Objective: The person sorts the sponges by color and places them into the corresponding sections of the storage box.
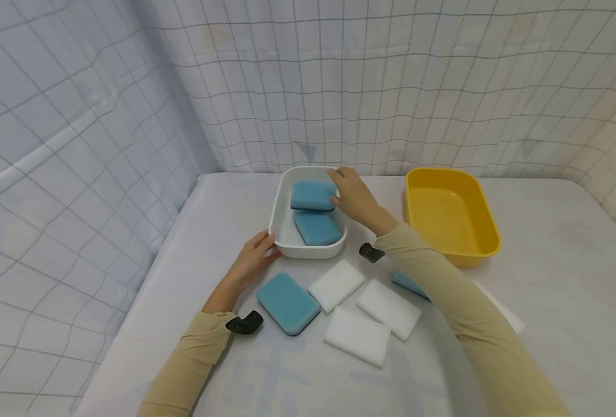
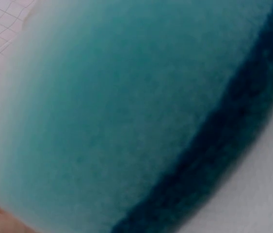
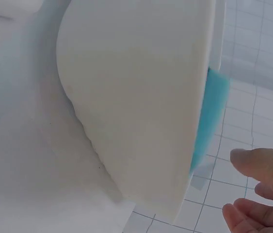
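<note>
A white tub stands at the back of the table with two blue sponges inside, a rear sponge and a front sponge. My left hand touches the tub's near left corner, fingers at the side wall and thumb lower down. My right hand is over the tub's right rim, beside the rear sponge. In the right wrist view its fingers are loosely bent, apart from the blue sponge that shows above the rim. Another blue sponge with a dark layer fills the left wrist view.
A yellow tub stands at the right. Before the white tub lie a blue sponge and several white sponges. My right sleeve partly covers another blue sponge and a white piece. Gridded cloth walls enclose the table.
</note>
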{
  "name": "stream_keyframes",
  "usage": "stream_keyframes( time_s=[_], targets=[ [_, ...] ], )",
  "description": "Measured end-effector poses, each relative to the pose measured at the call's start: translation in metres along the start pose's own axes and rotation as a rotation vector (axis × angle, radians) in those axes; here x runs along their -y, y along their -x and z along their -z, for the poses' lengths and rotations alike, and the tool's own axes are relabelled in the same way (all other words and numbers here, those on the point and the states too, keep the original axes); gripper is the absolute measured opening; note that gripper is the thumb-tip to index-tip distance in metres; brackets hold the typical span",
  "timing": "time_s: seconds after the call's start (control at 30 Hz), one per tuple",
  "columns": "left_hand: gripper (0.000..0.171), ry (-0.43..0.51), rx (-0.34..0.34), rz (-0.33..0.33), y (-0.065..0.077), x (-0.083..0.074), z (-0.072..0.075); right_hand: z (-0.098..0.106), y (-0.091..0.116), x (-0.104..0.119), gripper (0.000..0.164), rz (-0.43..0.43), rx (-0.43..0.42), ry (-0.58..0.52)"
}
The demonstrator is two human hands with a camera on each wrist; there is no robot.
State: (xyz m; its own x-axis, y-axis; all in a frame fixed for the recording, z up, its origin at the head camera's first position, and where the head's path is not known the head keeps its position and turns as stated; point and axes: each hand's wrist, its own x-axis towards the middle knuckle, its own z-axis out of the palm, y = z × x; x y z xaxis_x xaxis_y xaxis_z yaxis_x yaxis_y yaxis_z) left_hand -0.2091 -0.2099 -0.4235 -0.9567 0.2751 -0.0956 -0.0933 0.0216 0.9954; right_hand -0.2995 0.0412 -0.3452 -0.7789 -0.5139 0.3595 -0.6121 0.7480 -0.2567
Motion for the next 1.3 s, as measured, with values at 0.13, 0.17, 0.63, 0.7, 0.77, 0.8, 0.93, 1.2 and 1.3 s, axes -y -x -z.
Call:
stream_keyframes(
  time_s=[0.13, 0.17, 0.63, 0.7, 0.77, 0.8, 0.93, 1.2, 1.3],
  targets=[
    [0.056, 0.005, 0.002, 0.003, -0.001, 0.0, -0.002, -0.001, 0.005, -0.002, 0.055, 0.014, -0.031, 0.008],
    [0.056, 0.006, 0.003, 0.001, -0.001, 0.001, -0.003, 0.0, 0.006, -0.003, 0.055, 0.014, -0.03, 0.007],
    [0.057, -0.012, -0.002, 0.002, -0.002, 0.004, 0.0, 0.009, 0.027, -0.018, 0.053, 0.04, -0.01, -0.015],
    [0.057, -0.013, -0.002, 0.003, -0.002, 0.003, 0.0, 0.012, 0.03, -0.019, 0.055, 0.031, 0.022, -0.025],
    [0.057, -0.016, -0.003, 0.002, -0.002, 0.003, 0.0, 0.015, 0.034, -0.02, 0.055, 0.034, 0.039, -0.019],
    [0.057, -0.018, -0.002, 0.001, -0.002, 0.003, 0.0, 0.016, 0.036, -0.021, 0.054, 0.032, 0.05, -0.018],
    [0.056, -0.019, -0.003, 0.002, -0.003, 0.002, -0.001, 0.021, 0.044, -0.023, 0.052, 0.036, 0.078, -0.009],
    [0.059, -0.026, -0.019, 0.014, -0.002, 0.003, -0.001, 0.029, 0.061, -0.022, 0.055, 0.084, 0.107, 0.04],
    [0.06, -0.032, -0.021, 0.013, -0.001, 0.003, 0.0, 0.031, 0.067, -0.022, 0.055, 0.087, 0.119, 0.059]
  ],
)
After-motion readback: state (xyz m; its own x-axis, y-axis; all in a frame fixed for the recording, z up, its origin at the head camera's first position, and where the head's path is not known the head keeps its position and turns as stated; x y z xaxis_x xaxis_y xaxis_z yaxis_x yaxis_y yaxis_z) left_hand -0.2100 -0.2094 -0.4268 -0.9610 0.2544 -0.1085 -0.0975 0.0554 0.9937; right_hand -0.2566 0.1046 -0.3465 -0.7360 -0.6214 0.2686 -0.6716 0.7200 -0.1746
